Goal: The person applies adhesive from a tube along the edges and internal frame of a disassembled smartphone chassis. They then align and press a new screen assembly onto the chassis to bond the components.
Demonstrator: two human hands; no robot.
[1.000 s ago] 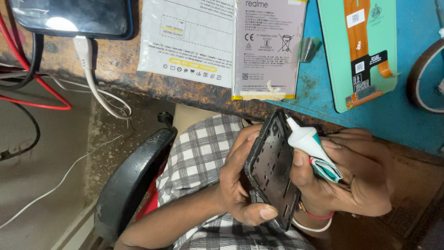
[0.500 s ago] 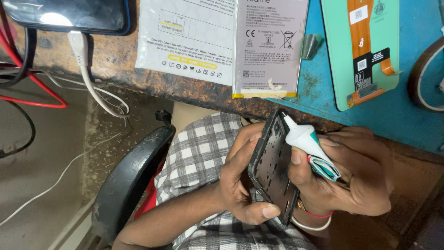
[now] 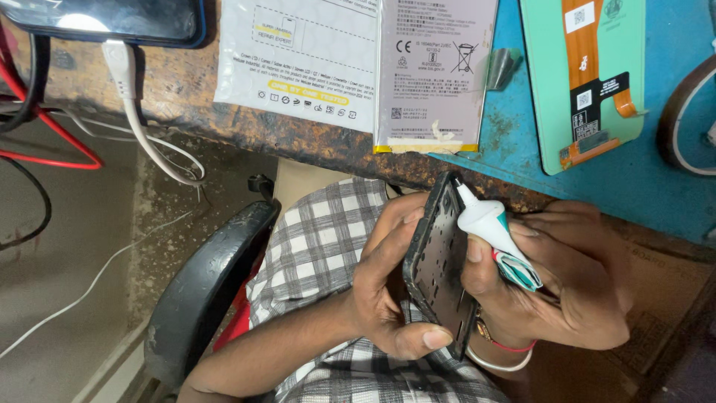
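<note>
Phone frame (image 3: pixel 440 269) — black, bare of its screen and back, held on edge over the person's lap, just below the table (image 3: pixel 649 194) edge. Left hand (image 3: pixel 388 291): grip clamped on the frame, fingers curled over its upper long edge, thumb pressed at the lower corner. The frame stands between the two hands, touching both.

Glue tube (image 3: pixel 496 235) — small, white, with a green-and-white rolled tail. Right hand (image 3: pixel 567 283): grip closed around the tube, thumb on its body, the rolled end tucked against the fingers. The nozzle points up and left and meets the frame's upper right rim near its top corner; whether glue is coming out cannot be told.

On the table, above the hands: a grey phone battery (image 3: pixel 436 71) with a yellow bottom edge, lying flat at the table's rim; just beside it to the left, a white printed packet (image 3: pixel 298 60); to the right, well apart from the grip, a mint-green back panel (image 3: pixel 585 78) with an orange flex strip. Top left, a dark phone (image 3: pixel 112 19) with a white cable (image 3: pixel 138 127) plugged in.

Below: checked shirt (image 3: pixel 321 239), black chair arm (image 3: pixel 209 283).
</note>
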